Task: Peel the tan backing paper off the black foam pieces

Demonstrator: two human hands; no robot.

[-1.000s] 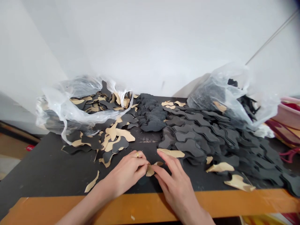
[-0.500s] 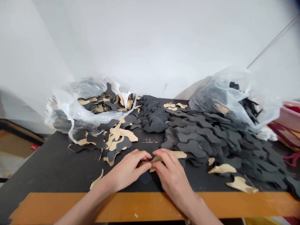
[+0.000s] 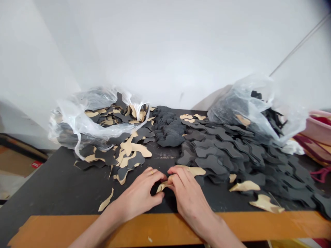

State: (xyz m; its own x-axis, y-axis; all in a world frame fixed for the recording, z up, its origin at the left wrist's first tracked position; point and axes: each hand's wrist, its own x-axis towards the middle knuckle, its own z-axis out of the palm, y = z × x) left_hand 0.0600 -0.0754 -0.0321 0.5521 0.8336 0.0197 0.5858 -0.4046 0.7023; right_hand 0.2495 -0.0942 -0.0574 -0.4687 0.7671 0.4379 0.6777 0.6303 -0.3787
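My left hand [image 3: 141, 193] and my right hand [image 3: 187, 194] meet over the black tabletop [image 3: 51, 187], just behind its orange front edge. Both pinch one small cut piece [image 3: 162, 186], tan on one face and black on the other, with the tan layer lifted at the fingertips. A ring shows on my left hand. A larger tan piece [image 3: 195, 170] lies just behind my right fingers. To the right spreads a big pile of dark grey cut pieces [image 3: 232, 151].
A clear plastic bag [image 3: 85, 120] of mixed tan and black pieces sits at the back left, with loose ones [image 3: 129, 155] spilled before it. Another bag [image 3: 253, 110] stands at the back right. Tan scraps [image 3: 265, 202] lie near the orange edge [image 3: 77, 229]. A pink tub [image 3: 319, 125] is far right.
My hands have drawn closer together on the small piece, and its tan layer has curled up between my fingertips. The camera view shifted slightly.
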